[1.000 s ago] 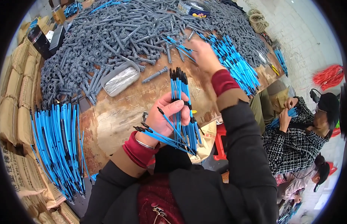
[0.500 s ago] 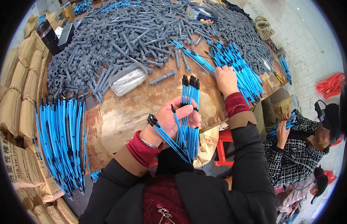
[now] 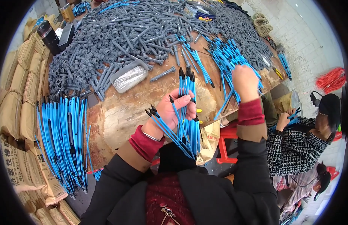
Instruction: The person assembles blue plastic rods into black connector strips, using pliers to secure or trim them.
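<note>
My left hand (image 3: 173, 108), palm up, is closed round a bundle of thin blue rods with black ends (image 3: 186, 88). Several rods splay out below the thumb, their black tips near my wrist. My right hand (image 3: 246, 80) is curled over a loose pile of the same blue rods (image 3: 220, 52) on the table's right side. Its fingertips are hidden, so what it grips cannot be made out. A few blue rods (image 3: 198, 62) lie apart between the pile and the bundle.
Grey bolt-like plastic parts (image 3: 117, 33) heap across the wooden table (image 3: 121, 120). A clear tray of thin pale sticks (image 3: 130, 78) stands before them. More blue rods (image 3: 65, 138) lie at left beside stacked paper sacks (image 3: 26, 75). A co-worker (image 3: 297, 146) sits at right near a red stool (image 3: 227, 144).
My right hand has moved right, onto the pile's near part. The rods it was beside now lie separated and turned. My left hand keeps its bundle, slightly higher in the picture.
</note>
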Demonstrator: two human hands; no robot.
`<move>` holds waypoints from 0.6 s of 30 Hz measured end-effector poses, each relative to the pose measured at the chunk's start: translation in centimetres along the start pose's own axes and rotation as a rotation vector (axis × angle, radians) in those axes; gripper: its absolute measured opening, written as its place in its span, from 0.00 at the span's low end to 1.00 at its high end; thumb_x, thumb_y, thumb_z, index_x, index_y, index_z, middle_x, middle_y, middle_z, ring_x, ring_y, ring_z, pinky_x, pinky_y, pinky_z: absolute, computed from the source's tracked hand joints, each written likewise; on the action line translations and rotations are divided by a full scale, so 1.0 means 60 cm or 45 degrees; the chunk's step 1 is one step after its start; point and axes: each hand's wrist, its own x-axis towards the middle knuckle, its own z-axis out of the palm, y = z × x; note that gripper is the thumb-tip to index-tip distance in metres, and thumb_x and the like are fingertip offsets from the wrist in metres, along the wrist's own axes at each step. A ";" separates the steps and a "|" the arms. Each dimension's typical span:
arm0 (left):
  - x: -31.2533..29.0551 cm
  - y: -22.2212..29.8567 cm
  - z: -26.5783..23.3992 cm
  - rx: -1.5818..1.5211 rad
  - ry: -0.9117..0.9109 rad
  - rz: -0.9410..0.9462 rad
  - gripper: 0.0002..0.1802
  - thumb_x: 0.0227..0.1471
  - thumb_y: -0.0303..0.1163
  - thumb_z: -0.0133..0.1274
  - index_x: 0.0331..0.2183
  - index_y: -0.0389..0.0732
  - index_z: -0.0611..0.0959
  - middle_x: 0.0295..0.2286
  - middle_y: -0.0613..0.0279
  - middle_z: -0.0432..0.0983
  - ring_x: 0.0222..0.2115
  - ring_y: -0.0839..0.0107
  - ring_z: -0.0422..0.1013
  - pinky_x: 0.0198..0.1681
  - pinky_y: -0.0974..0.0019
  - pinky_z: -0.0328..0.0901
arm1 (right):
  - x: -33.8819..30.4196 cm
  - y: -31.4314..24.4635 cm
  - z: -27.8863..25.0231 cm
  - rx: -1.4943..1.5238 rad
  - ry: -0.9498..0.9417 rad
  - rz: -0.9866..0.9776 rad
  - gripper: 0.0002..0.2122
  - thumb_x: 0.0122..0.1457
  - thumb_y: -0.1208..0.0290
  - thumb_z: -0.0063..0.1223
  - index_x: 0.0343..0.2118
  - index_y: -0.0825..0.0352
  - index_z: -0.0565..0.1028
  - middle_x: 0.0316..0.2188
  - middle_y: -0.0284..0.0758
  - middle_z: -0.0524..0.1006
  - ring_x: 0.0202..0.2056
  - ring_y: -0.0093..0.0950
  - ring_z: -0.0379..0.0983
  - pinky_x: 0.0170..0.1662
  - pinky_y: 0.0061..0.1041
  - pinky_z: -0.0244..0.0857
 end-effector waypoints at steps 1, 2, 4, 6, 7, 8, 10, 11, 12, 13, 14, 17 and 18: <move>-0.001 0.000 -0.001 -0.024 0.027 0.003 0.09 0.54 0.32 0.48 0.36 0.39 0.74 0.23 0.58 0.76 0.22 0.67 0.73 0.25 0.67 0.68 | -0.004 0.012 -0.020 -0.001 0.001 0.000 0.09 0.52 0.66 0.52 0.24 0.67 0.74 0.25 0.41 0.74 0.32 0.37 0.73 0.32 0.33 0.68; 0.000 0.002 -0.002 -0.046 0.058 0.015 0.08 0.54 0.32 0.48 0.36 0.39 0.74 0.22 0.58 0.75 0.21 0.67 0.73 0.24 0.67 0.67 | -0.008 0.024 -0.043 0.262 0.166 -0.013 0.10 0.53 0.66 0.51 0.26 0.69 0.74 0.25 0.42 0.74 0.31 0.37 0.73 0.32 0.31 0.67; -0.001 0.003 -0.002 -0.069 0.089 0.028 0.08 0.54 0.32 0.48 0.36 0.39 0.74 0.22 0.58 0.75 0.20 0.68 0.73 0.23 0.68 0.67 | -0.007 0.028 -0.070 0.527 0.329 -0.028 0.10 0.53 0.66 0.51 0.28 0.70 0.75 0.26 0.42 0.75 0.30 0.37 0.73 0.32 0.30 0.66; -0.004 0.003 -0.001 -0.132 0.118 0.044 0.07 0.54 0.31 0.48 0.35 0.39 0.74 0.20 0.59 0.74 0.18 0.68 0.71 0.21 0.68 0.65 | -0.001 0.018 -0.083 0.841 0.410 -0.174 0.11 0.54 0.66 0.51 0.30 0.71 0.75 0.25 0.41 0.75 0.28 0.36 0.73 0.32 0.28 0.65; -0.006 0.004 -0.002 -0.163 0.135 0.055 0.07 0.53 0.31 0.48 0.34 0.39 0.74 0.19 0.59 0.73 0.17 0.69 0.70 0.20 0.69 0.64 | 0.003 0.013 -0.084 1.001 0.448 -0.250 0.11 0.55 0.66 0.50 0.31 0.72 0.75 0.25 0.41 0.75 0.27 0.36 0.72 0.32 0.27 0.65; -0.009 0.007 -0.002 -0.161 0.142 0.060 0.07 0.53 0.31 0.48 0.34 0.39 0.74 0.19 0.59 0.73 0.17 0.69 0.70 0.20 0.69 0.64 | 0.015 0.011 -0.069 1.008 0.446 -0.256 0.11 0.55 0.66 0.50 0.31 0.72 0.75 0.25 0.41 0.75 0.27 0.36 0.72 0.32 0.27 0.65; -0.015 0.013 0.006 -0.200 -0.026 0.103 0.07 0.53 0.31 0.48 0.34 0.39 0.74 0.18 0.59 0.72 0.15 0.69 0.68 0.19 0.69 0.63 | 0.043 0.021 -0.012 1.031 0.317 -0.353 0.11 0.55 0.67 0.50 0.32 0.72 0.75 0.24 0.41 0.75 0.27 0.34 0.72 0.32 0.26 0.64; -0.015 0.020 0.006 -0.213 -0.106 0.145 0.07 0.53 0.31 0.47 0.34 0.39 0.74 0.17 0.59 0.72 0.15 0.69 0.68 0.18 0.69 0.62 | 0.057 0.014 -0.008 1.050 0.259 -0.420 0.11 0.56 0.67 0.50 0.32 0.72 0.75 0.24 0.41 0.74 0.26 0.34 0.71 0.33 0.25 0.64; -0.015 0.023 0.005 -0.209 -0.102 0.160 0.07 0.53 0.31 0.47 0.34 0.39 0.74 0.17 0.59 0.72 0.15 0.69 0.68 0.18 0.69 0.62 | 0.065 0.015 -0.010 1.054 0.263 -0.435 0.11 0.56 0.67 0.50 0.32 0.72 0.75 0.24 0.41 0.74 0.26 0.34 0.71 0.33 0.25 0.64; -0.016 0.023 0.005 -0.230 -0.080 0.170 0.07 0.53 0.30 0.48 0.34 0.38 0.74 0.17 0.59 0.71 0.14 0.69 0.67 0.18 0.69 0.62 | 0.070 0.020 -0.015 1.073 0.267 -0.305 0.11 0.56 0.68 0.50 0.32 0.72 0.75 0.24 0.41 0.75 0.27 0.33 0.71 0.33 0.25 0.64; -0.019 0.022 0.006 -0.252 -0.055 0.178 0.07 0.53 0.30 0.48 0.34 0.38 0.74 0.17 0.59 0.71 0.14 0.69 0.67 0.18 0.69 0.62 | 0.072 0.019 -0.027 1.092 0.266 -0.173 0.11 0.56 0.68 0.50 0.32 0.72 0.75 0.25 0.41 0.75 0.27 0.33 0.71 0.33 0.25 0.64; -0.027 0.023 0.008 -0.243 -0.123 0.160 0.07 0.52 0.30 0.48 0.34 0.37 0.74 0.17 0.58 0.71 0.14 0.69 0.67 0.18 0.69 0.62 | 0.074 -0.004 -0.019 1.171 0.155 -0.142 0.11 0.56 0.67 0.50 0.33 0.72 0.75 0.25 0.41 0.75 0.27 0.34 0.72 0.33 0.26 0.65; -0.029 0.024 0.009 -0.212 -0.221 0.124 0.07 0.52 0.29 0.48 0.33 0.37 0.74 0.17 0.57 0.72 0.14 0.68 0.68 0.18 0.69 0.63 | 0.074 -0.016 -0.010 1.226 0.046 -0.232 0.11 0.56 0.67 0.50 0.33 0.72 0.75 0.25 0.40 0.75 0.26 0.35 0.71 0.33 0.26 0.65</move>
